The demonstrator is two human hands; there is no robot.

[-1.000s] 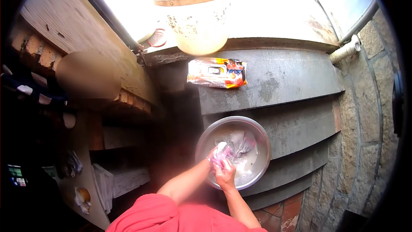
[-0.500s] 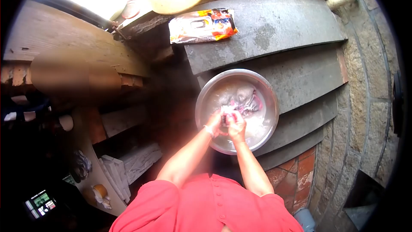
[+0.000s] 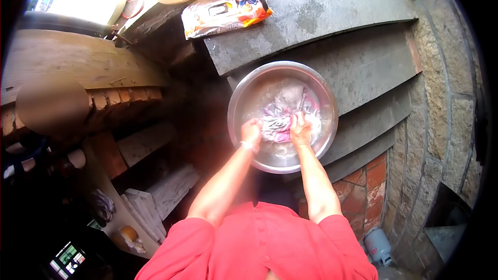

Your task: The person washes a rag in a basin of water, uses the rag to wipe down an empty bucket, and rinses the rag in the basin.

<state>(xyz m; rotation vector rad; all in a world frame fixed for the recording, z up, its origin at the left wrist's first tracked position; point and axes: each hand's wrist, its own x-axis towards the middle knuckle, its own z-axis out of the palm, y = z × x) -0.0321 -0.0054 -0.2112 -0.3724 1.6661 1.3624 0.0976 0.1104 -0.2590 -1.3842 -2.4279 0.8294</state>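
A round metal basin [image 3: 239,85] holds cloudy, sudsy water and wet fabric. Stretched between my hands is a pink, white and dark patterned cloth [image 3: 277,126]. My left hand [image 3: 251,131] grips its left end near the basin's left wall, with a pale band on the wrist. On the other side my right hand [image 3: 300,130] has its fingers closed on the cloth's right end. More wet fabric [image 3: 290,96], greyish and pink, lies in the water just beyond my hands. The fingertips are partly hidden by the cloth and suds.
Grey stone steps [image 3: 347,67] run behind and right of the basin. An orange and white wipes pack [image 3: 225,11] lies on the top slab. A stone wall [image 3: 430,140] borders the right, with a grey gas cylinder [image 3: 377,246] at its foot. White boards [image 3: 168,194] stand lower left.
My hands, close together before, have moved apart to the left and right, spreading the cloth between them. The whole view has shifted, so the basin and wipes pack sit slightly higher.
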